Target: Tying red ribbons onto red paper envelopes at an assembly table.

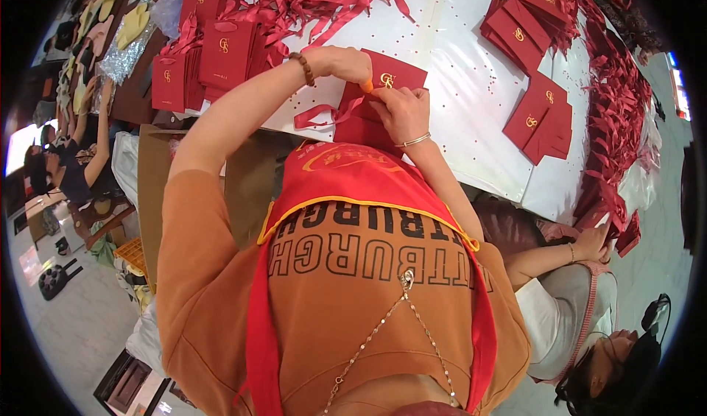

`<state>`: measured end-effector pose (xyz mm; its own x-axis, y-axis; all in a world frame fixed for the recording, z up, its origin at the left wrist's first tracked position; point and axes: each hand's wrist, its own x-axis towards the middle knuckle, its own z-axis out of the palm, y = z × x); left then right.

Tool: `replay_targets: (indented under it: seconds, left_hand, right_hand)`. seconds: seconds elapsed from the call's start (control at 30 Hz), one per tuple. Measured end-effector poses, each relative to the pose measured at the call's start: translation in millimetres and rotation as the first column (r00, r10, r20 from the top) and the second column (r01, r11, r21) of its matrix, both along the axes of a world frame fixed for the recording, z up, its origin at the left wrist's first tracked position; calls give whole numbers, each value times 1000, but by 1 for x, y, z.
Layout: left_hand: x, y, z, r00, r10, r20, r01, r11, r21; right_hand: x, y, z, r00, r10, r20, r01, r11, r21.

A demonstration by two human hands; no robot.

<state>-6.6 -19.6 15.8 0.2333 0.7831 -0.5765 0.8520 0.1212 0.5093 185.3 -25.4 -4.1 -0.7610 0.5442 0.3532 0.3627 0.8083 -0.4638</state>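
Observation:
A dark red paper bag (401, 66) with a gold emblem lies flat on the white table, right in front of me. My left hand (346, 64), with a beaded bracelet at the wrist and an orange cover on a fingertip, bends over the bag's left part with its fingers pinched; what is between them is hidden. Close against it, my right hand (405, 113) is closed over the bag, thumb and forefinger pressed together at a red ribbon (324, 115). The ribbon loops out to the left from under the fingers.
Stacks of red bags (227, 55) stand at the left, beside a heap of red ribbons (324, 4). More bags (541, 118) lie at the right, near a long ribbon pile (611, 114). An open cardboard box (151, 188) stands at my left. A co-worker's hand (591, 243) works at the right.

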Motion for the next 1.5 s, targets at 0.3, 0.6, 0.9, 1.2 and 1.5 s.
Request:
replay_targets:
  seconds: [0.3, 0.6, 0.9, 1.2, 1.5]
  left_hand:
    - [11, 0, -7, 998, 18, 55, -16, 999, -38]
    - [-13, -8, -60, 690, 527, 496, -702, 655, 281]
    - [15, -108, -36, 815, 421, 398, -523, 830, 193]
    - [-45, -153, 31, 408, 574, 710, -717, 683, -140]
    - [-22, -115, 37, 285, 327, 901, -776, 630, 17]
  right_hand:
    - [3, 3, 2, 1000, 13, 1, -13, 999, -35]
    - [-1, 13, -2, 991, -17, 130, 40, 983, -179]
    - [4, 43, -36, 934, -130, 333, 271, 865, -423]
    - [4, 46, -36, 907, -141, 396, 304, 870, -387]
    - [-13, 37, -32, 930, -32, 366, 168, 923, -346]
